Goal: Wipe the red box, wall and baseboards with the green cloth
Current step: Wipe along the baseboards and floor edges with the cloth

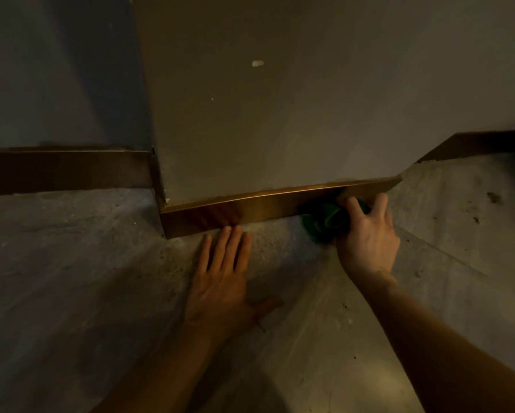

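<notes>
two hands in my view: wall (280,99) rises beyond them, baseboard (250,208) just past the fingertips. my left hand (223,281) lies open, flat on the floor (71,278); my right hand (366,234) presses the bunched green cloth (324,219) against the baseboard.

**Concrete floor at the baseboard**

The speckled grey concrete floor (71,263) runs up to the shiny copper-coloured baseboard (235,211). A left hand (220,281) lies flat on it, fingertips just beside the baseboard; dark specks lie far right of it.
</notes>
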Motion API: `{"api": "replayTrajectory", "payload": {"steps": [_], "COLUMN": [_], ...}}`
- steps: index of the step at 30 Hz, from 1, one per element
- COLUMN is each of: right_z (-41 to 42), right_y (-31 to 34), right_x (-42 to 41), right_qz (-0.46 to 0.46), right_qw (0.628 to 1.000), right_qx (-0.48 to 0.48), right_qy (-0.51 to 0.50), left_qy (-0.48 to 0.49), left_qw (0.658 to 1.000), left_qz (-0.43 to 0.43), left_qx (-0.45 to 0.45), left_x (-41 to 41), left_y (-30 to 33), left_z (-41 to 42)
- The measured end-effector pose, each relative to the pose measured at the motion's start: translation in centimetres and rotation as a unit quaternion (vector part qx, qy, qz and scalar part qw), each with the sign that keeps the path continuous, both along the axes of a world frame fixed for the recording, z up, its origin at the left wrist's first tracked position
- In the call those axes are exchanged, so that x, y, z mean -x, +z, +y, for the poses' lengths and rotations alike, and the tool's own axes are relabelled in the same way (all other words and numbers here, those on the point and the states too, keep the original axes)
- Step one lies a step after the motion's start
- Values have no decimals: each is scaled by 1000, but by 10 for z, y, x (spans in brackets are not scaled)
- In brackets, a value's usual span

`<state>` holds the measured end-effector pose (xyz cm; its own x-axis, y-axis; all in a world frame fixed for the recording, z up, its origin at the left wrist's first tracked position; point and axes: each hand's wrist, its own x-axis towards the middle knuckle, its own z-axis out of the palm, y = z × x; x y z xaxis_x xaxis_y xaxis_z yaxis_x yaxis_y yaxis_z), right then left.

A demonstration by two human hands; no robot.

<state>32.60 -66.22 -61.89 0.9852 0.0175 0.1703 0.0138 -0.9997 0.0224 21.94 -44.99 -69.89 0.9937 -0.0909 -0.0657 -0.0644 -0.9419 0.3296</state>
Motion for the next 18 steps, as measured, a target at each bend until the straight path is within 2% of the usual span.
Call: {"api": "replayTrajectory", "payload": {"steps": [5,9,11,14,16,18], "right_z": [-9,-7,-3,8,17,23], "right_y": [13,24,31,47,57,65], "right_x": [18,34,40,52,60,65], "right_qz": [30,55,100,182,217,245], "right_qw": [996,962,926,836,782,746], "right_qx": [-83,-260,-357,-516,-585,-620], "right_qy": [-27,-68,-66,-32,-1,6], "left_qy": [2,2,2,-19,-26,-32], "left_qw": [1000,998,992,972,957,950], "left_qz": [6,11,32,57,56,27], "left_qx": [13,69,125,229,283,308], "left_x": [-1,-1,-3,-7,-10,-12], "left_y": [-2,1,8,29,48,65], "left_z": [1,9,12,7,-1,-9]}}
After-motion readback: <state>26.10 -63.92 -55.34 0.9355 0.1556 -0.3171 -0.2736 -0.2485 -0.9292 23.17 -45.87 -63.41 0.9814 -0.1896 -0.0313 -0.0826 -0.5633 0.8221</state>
